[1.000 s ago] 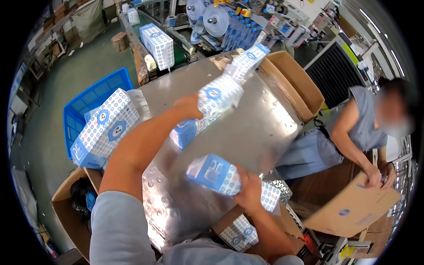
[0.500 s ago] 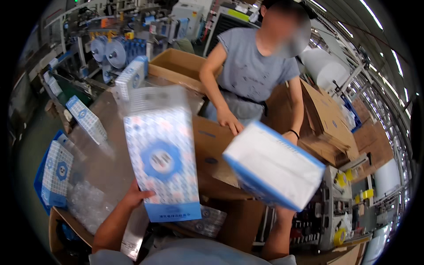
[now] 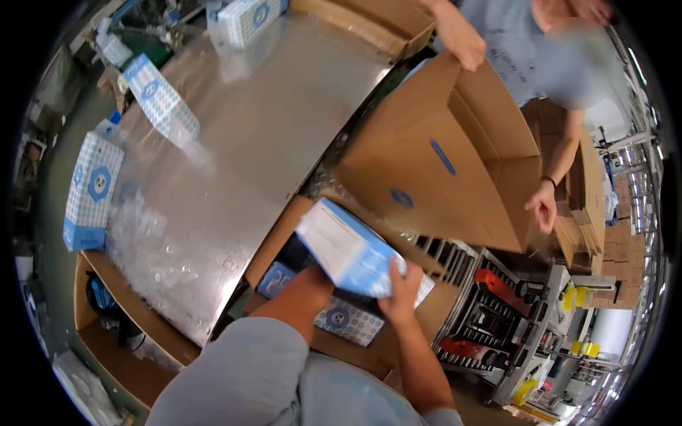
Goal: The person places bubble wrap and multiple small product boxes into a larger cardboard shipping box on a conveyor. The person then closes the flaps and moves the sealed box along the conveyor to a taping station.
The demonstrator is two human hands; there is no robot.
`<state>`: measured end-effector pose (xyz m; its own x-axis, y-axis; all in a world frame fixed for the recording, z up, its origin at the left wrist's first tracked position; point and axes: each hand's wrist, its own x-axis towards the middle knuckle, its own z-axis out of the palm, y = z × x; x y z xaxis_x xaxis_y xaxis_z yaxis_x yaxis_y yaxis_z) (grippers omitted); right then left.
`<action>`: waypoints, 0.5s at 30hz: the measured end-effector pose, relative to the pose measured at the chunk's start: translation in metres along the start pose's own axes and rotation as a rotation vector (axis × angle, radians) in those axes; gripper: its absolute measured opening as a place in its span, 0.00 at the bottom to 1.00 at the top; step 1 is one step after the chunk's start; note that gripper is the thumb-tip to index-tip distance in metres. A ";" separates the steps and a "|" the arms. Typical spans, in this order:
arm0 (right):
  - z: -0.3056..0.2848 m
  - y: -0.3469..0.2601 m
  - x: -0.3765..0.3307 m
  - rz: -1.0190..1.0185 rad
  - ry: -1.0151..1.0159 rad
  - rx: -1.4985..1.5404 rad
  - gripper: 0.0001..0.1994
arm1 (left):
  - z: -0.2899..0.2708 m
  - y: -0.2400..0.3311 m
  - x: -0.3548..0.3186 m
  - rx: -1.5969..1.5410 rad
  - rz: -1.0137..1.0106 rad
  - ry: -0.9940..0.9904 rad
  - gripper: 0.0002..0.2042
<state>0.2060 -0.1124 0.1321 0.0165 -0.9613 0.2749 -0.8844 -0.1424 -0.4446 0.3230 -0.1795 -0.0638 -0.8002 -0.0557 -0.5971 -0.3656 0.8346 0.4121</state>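
The right hand (image 3: 402, 287) holds the near end of a blue and white pack (image 3: 339, 245). The pack is up and to the left of this hand, over an open brown box (image 3: 279, 238). Its long way goes on a slant, from the right hand out to the far left, and a white side shows. The left hand (image 3: 312, 282) is left of the right hand. The pack hides its fingers, so I can't tell what they hold. A dotted pack (image 3: 349, 324) sits between the two forearms, in the box.
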 end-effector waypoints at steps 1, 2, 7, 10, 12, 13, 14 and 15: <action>0.030 0.019 0.007 -0.075 -0.107 -0.178 0.40 | 0.001 0.002 0.000 -0.037 -0.015 -0.006 0.26; 0.062 0.030 0.006 -0.086 -0.155 -0.211 0.41 | 0.003 0.004 -0.001 -0.066 -0.010 -0.012 0.25; 0.210 0.068 -0.018 -0.062 -0.325 -0.307 0.39 | -0.028 -0.006 -0.074 -0.290 0.091 -0.065 0.20; 0.243 0.083 -0.013 -0.024 -0.480 -0.202 0.36 | -0.076 -0.040 -0.212 -0.685 0.065 0.324 0.17; 0.247 0.082 -0.011 -0.095 -0.515 -0.327 0.38 | -0.078 -0.104 -0.296 -0.588 -0.159 0.816 0.15; 0.232 0.075 0.000 -0.129 -0.567 -0.341 0.41 | -0.087 -0.146 -0.342 -0.292 -0.175 1.113 0.15; 0.229 0.081 -0.004 -0.172 -0.583 -0.344 0.41 | -0.109 -0.177 -0.392 -0.177 -0.554 1.123 0.19; 0.225 0.083 0.002 -0.230 -0.603 -0.352 0.40 | -0.107 -0.231 -0.436 0.026 -0.820 1.000 0.23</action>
<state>0.2378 -0.1789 -0.0962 0.3837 -0.8935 -0.2332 -0.9235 -0.3694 -0.1039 0.7058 -0.4068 0.1751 -0.3588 -0.9272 0.1076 -0.9156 0.3721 0.1525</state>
